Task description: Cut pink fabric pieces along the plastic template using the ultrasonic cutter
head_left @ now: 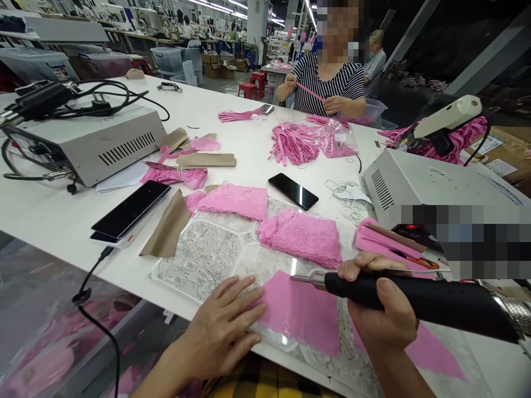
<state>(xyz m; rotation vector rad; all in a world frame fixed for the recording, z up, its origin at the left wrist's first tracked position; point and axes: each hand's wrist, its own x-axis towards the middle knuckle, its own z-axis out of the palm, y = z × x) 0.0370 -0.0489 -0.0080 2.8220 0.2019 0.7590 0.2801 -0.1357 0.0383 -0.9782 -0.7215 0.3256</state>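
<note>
My left hand [226,326] lies flat, fingers stretched, its fingertips on the left edge of a pink fabric piece [305,315]. My right hand [381,304] is wrapped round a thick black handheld tool [415,298] with a slim metal tip, like an ultrasonic welding handpiece. The tip points left, over the upper edge of that piece; I cannot tell whether it touches. Under the fabric is a clear-edged, speckled board [207,254]. Pink lace stacks [301,235] lie just beyond. Another pink piece [437,351] is partly hidden by my right forearm.
Phones [293,190] and brown card strips [166,226] lie on the white table [124,271]. Grey machine boxes [99,135] stand left and right [440,182]. Orange-handled scissors [418,261] lie at right. Across, a person in a striped top [307,72] holds a pink strip near bundled straps [294,141].
</note>
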